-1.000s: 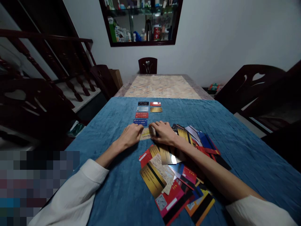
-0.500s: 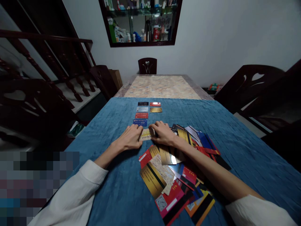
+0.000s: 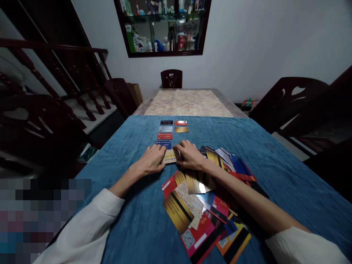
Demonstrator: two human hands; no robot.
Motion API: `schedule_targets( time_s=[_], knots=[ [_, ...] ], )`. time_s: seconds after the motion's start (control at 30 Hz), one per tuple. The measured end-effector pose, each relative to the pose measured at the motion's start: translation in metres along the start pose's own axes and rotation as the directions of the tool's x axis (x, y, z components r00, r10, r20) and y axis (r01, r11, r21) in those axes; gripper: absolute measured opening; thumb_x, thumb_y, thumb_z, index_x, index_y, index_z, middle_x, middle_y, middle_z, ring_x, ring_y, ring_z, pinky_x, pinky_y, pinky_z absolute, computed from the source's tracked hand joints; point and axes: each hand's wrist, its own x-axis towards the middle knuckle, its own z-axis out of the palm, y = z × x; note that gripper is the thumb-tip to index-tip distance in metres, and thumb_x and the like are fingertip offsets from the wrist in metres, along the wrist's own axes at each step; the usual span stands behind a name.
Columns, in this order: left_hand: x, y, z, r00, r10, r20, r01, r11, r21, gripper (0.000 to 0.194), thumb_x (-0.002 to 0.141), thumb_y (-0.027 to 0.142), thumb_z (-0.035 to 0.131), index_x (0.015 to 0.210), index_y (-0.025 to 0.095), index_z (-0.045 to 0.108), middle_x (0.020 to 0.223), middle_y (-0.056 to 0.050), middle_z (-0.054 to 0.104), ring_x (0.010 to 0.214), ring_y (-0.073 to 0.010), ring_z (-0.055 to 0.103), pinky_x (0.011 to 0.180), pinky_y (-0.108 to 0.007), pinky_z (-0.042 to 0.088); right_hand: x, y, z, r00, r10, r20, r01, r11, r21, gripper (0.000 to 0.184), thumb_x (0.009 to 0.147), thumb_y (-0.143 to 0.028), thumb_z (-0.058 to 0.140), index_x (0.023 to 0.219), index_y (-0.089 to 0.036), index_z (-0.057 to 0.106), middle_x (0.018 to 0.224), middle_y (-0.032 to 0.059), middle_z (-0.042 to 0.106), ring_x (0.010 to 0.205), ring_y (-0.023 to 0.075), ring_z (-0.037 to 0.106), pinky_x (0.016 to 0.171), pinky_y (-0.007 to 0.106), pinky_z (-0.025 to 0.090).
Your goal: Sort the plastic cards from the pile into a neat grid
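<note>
A cream card with yellow print (image 3: 170, 156) lies between my two hands, its short ends gripped by curled fingers. My left hand (image 3: 151, 159) holds its left end, and my right hand (image 3: 191, 157) has the right end. Just beyond it is a blue card (image 3: 163, 143), partly behind my left fingers. A red card (image 3: 165, 136), a pale blue card (image 3: 165, 129) and a black card (image 3: 166, 123) continue that column away from me. Beside them lie a second red card (image 3: 180, 123) and a gold card (image 3: 181, 129).
Under my right forearm spreads a loose pile of overlapping cards, with a gold striped card (image 3: 178, 212) and a magenta card (image 3: 202, 234) at the near side. Blue cloth (image 3: 132, 227) covers the near table. Chairs (image 3: 288, 97) stand around it.
The cream card has risen slightly, with a dark shadow now along its near edge. My left fingers have settled closer round its end. The view has tilted up a little; the pile stays put.
</note>
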Motion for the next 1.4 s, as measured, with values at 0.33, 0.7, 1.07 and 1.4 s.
schedule_targets(
  time_s=[0.33,0.7,1.07,1.4],
  knots=[
    [0.031,-0.012,-0.002,0.996,0.056,-0.064,-0.060,0.996,-0.063,0.030,0.086,0.030,0.061,0.114,0.019,0.057,0.119,-0.011,0.054,0.111,-0.0280,0.053,0.089,-0.040,0.045,0.002,0.024,-0.009,0.998,0.028,-0.051,-0.029,0.999,-0.030,0.047,0.085,-0.036,0.068,0.128,-0.021,0.057,0.126,0.0131,0.053,0.114,0.0297,0.045,0.083,0.038,0.041],
    [0.088,-0.012,-0.007,0.998,0.043,-0.046,-0.046,0.997,-0.064,0.030,0.082,0.030,0.067,0.110,0.019,0.062,0.123,-0.012,0.059,0.120,-0.0321,0.050,0.096,-0.044,0.045,0.027,0.071,-0.002,0.991,0.120,-0.060,-0.119,0.992,0.032,0.039,0.084,-0.036,0.070,0.120,-0.022,0.063,0.126,0.0124,0.054,0.114,0.0294,0.048,0.087,0.040,0.045],
    [0.128,-0.018,0.000,0.999,0.034,-0.006,-0.034,0.999,-0.040,0.019,0.082,0.028,0.064,0.098,0.017,0.066,0.122,-0.013,0.060,0.120,-0.0332,0.051,0.093,-0.042,0.047,0.055,0.098,0.009,0.980,0.194,-0.033,-0.194,0.981,0.020,0.040,0.084,-0.035,0.070,0.120,-0.019,0.065,0.122,0.0113,0.058,0.111,0.0270,0.053,0.092,0.037,0.045],
    [0.146,-0.022,0.007,0.999,0.021,0.040,-0.018,0.998,-0.058,0.018,0.081,0.027,0.064,0.096,0.016,0.066,0.122,-0.014,0.061,0.121,-0.0343,0.050,0.095,-0.046,0.047,0.070,0.116,0.014,0.982,0.188,-0.016,-0.188,0.982,-0.001,0.035,0.081,-0.036,0.073,0.111,-0.018,0.070,0.119,0.0123,0.062,0.108,0.0262,0.058,0.092,0.035,0.046]
  ],
)
